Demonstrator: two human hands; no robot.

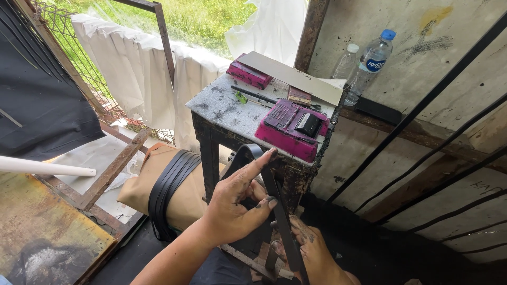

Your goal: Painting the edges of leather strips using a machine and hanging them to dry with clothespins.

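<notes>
My left hand (235,203) is raised in front of a small stained table (227,113). Its ink-stained fingers grip a black strap (279,211), with the index finger stretched up along the strap's looped top. The strap runs down and to the right into my right hand (311,250), which closes around its lower part near the bottom edge of the view. Both hands are smeared with black.
On the table lie two pink cases (293,129), small tools and a grey board (290,76). Two plastic bottles (369,63) and a flat black object (377,110) stand on a ledge. A bundle of black straps (169,184) wraps a tan cloth roll at the left.
</notes>
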